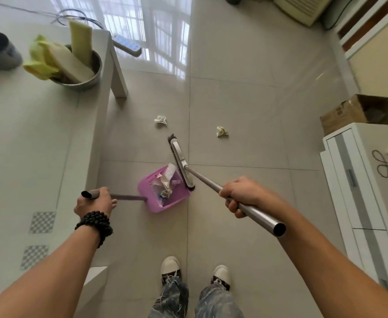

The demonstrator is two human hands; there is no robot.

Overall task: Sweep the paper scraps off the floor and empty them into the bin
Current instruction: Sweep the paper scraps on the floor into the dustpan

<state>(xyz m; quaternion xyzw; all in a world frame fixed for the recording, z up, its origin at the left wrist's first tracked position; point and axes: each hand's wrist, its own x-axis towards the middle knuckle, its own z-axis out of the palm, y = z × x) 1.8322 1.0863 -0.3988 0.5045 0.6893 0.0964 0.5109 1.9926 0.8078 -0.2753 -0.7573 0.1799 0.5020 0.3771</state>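
Holding broom (182, 162) at pink dustpan (165, 193), maybe touching

Glossy beige tile floor (245, 88) with window glare, white table (39, 134) left, white cabinet (360, 180) right.

Open tiled floor (245, 106) ahead; table (50, 134) crowds the left, white cabinet (358, 180) and cardboard box (358, 111) the right

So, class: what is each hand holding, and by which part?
The left hand grips the pink dustpan by the top end of its long handle. The right hand grips the broom partway along its metal pole.
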